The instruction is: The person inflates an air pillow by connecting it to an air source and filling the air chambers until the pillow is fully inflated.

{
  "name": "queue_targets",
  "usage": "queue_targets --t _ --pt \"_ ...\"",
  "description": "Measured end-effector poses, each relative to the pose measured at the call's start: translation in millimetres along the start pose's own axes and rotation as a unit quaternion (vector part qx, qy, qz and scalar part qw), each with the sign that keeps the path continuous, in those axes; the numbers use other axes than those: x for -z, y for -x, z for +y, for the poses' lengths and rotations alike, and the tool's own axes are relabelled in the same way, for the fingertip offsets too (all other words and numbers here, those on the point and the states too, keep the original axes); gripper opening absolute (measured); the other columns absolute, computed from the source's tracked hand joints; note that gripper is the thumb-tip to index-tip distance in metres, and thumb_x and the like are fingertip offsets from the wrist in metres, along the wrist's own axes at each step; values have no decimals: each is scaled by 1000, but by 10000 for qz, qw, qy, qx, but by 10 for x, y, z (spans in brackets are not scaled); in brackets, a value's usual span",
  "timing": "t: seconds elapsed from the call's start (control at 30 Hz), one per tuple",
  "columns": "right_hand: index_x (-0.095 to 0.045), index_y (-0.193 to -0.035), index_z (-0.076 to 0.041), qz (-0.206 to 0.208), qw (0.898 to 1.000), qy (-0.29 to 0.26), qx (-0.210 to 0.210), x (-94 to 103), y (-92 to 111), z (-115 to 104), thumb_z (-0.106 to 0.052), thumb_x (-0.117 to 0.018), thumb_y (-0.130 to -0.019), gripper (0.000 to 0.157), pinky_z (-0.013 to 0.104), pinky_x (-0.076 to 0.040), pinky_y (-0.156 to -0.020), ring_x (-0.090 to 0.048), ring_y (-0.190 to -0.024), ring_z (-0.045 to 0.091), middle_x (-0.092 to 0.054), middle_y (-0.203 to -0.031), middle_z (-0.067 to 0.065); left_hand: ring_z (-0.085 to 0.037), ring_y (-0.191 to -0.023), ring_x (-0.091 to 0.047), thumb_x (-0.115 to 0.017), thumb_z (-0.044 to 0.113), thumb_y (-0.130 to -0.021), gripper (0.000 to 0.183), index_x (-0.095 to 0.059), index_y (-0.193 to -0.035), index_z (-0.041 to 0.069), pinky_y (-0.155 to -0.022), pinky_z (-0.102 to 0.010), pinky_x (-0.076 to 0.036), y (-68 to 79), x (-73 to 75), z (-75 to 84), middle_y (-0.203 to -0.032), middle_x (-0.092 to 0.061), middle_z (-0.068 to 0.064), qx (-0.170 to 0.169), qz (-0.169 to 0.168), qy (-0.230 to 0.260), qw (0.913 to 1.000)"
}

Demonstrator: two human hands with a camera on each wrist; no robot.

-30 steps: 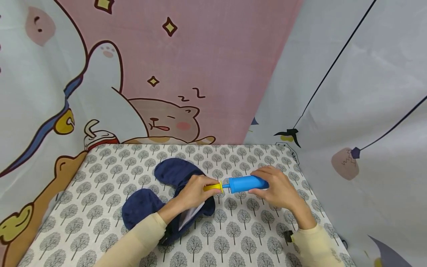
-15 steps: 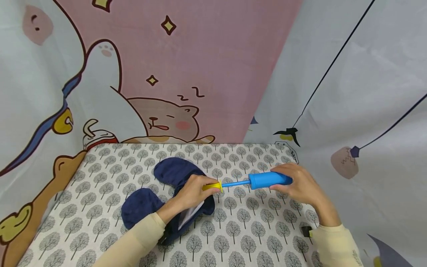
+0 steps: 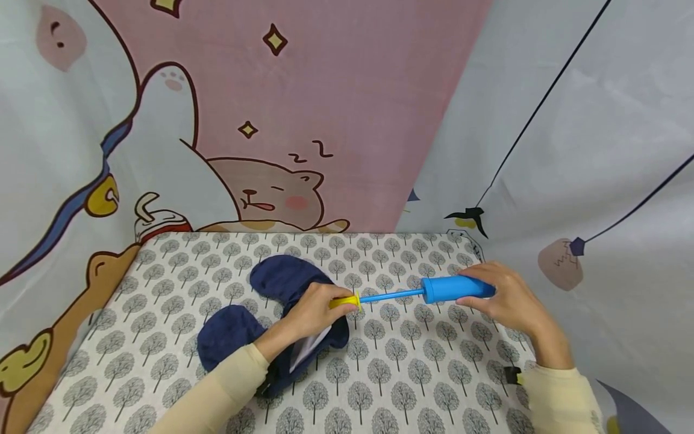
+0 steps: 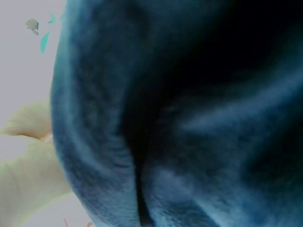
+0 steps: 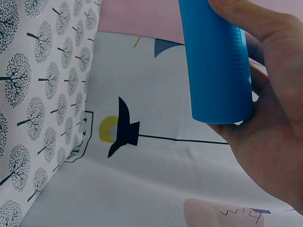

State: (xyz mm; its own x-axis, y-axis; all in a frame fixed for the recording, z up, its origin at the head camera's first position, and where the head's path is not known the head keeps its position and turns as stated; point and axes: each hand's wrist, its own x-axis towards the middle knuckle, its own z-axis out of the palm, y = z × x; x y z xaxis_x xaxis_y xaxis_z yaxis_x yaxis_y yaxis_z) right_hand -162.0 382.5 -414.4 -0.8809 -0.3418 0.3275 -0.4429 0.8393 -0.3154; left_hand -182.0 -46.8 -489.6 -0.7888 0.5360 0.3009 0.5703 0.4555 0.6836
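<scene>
A blue hand pump (image 3: 449, 289) with a yellow end stretches between the hands above the table, its thin blue rod drawn well out. My right hand (image 3: 506, 295) grips the pump's barrel, thumb on one side and fingers on the other, as the right wrist view also shows. My left hand (image 3: 313, 310) pinches the yellow end piece (image 3: 346, 301). Beneath the left hand and forearm lies a navy plush U-shaped pillow (image 3: 230, 334), with a white part showing in its opening. Navy fabric (image 4: 189, 142) fills most of the left wrist view. Whether the yellow end touches the pillow is hidden.
The table is covered with a white tree-print cloth (image 3: 359, 395). A cartoon-print curtain (image 3: 374, 120) stands along the back, with a pale one (image 3: 612, 150) on the right near my right hand. A small black object (image 3: 512, 375) shows beside the right sleeve.
My right hand has moved right with the pump's barrel, and much more of the rod now shows. My left hand and the pillow have stayed in place.
</scene>
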Motion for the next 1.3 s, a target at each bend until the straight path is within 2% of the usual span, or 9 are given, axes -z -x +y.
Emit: queue_targets --t 0.33,0.53,0.63,0.7,0.87,1.07,1.3 --pt "-82 -135 -11 23 10000 68 49 -28 -7 -47 -28 -105 -81 61 62 -59 -94 -73 -119 41 -78 -134 17 -2 -67 -50 -80 24 -107 8 -84 -108 17 -67 -20 -45 6 34 2 -82 -69 5 99 -102 -105 9998" --pt "-84 -130 -11 79 9990 123 414 -129 -47 -119 -26 -106 -78 59 63 -59 -94 -75 -118 42 -81 -131 17 -2 -63 -42 -79 21 -108 14 -79 -95 15 -66 -20 -39 8 28 -4 -73 -54 6 -19 -74 -91 9999" --pt "-85 -128 -9 55 9986 38 528 -192 -68 -181 -25 -106 -78 56 64 -60 -95 -76 -117 43 -82 -130 18 -2 -63 -41 -79 19 -107 12 -80 -96 14 -65 -19 -39 2 12 -6 -74 -59 5 -65 -20 -44 10000" --pt "-85 -126 -8 70 9983 16 570 -227 -79 -227 -24 -106 -78 56 66 -60 -95 -76 -118 44 -82 -130 19 -1 -64 -43 -80 18 -106 8 -83 -99 15 -65 -19 -40 0 2 -6 -78 -67 3 -75 22 -13 10000" --pt "-84 -124 -4 193 9970 37 755 -334 -140 -359 -24 -106 -77 56 64 -62 -96 -76 -115 41 -83 -125 18 -2 -70 -52 -83 18 -104 8 -88 -110 16 -69 -20 -47 4 -10 -5 -96 -84 -1 -65 150 29 9999" --pt "-84 -125 -2 240 9962 31 838 -465 -207 -523 -22 -106 -77 56 59 -63 -92 -75 -113 37 -83 -125 17 -3 -73 -55 -84 19 -104 10 -88 -112 15 -72 -22 -49 5 -6 2 -99 -85 -1 -127 217 3 9997" --pt "-84 -125 -1 237 9958 36 881 -582 -261 -732 -24 -105 -78 56 60 -63 -96 -75 -115 39 -83 -125 19 -4 -73 -54 -85 18 -103 13 -89 -115 14 -71 -21 -48 -2 -13 19 -97 -85 -1 -137 244 72 9996"
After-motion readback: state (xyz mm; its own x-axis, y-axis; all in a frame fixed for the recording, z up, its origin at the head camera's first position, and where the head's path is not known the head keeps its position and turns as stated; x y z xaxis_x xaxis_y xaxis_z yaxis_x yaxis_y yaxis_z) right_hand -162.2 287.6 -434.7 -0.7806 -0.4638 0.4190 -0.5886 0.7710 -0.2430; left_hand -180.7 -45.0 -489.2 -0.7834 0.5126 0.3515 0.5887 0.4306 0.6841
